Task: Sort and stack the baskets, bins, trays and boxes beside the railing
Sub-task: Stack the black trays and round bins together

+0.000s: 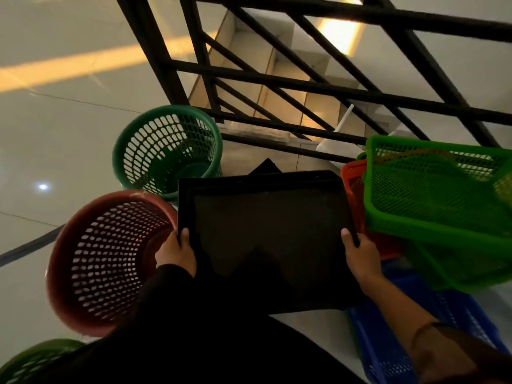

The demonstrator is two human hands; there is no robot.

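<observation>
1. I see both hands clasping a black tray [266,231]; my left hand [177,253] grips its left edge, thumb on the rim; my right hand [360,253] grips its right edge likewise.
2. The tray sits in front of the black railing [277,84]; a second dark tray edge shows just beneath its far side.
3. To the left stand a round green basket [166,151] and a round red basket [108,261]; to the right a green mesh bin [437,195] sits in an orange bin [353,184], above a blue crate [388,350].
</observation>
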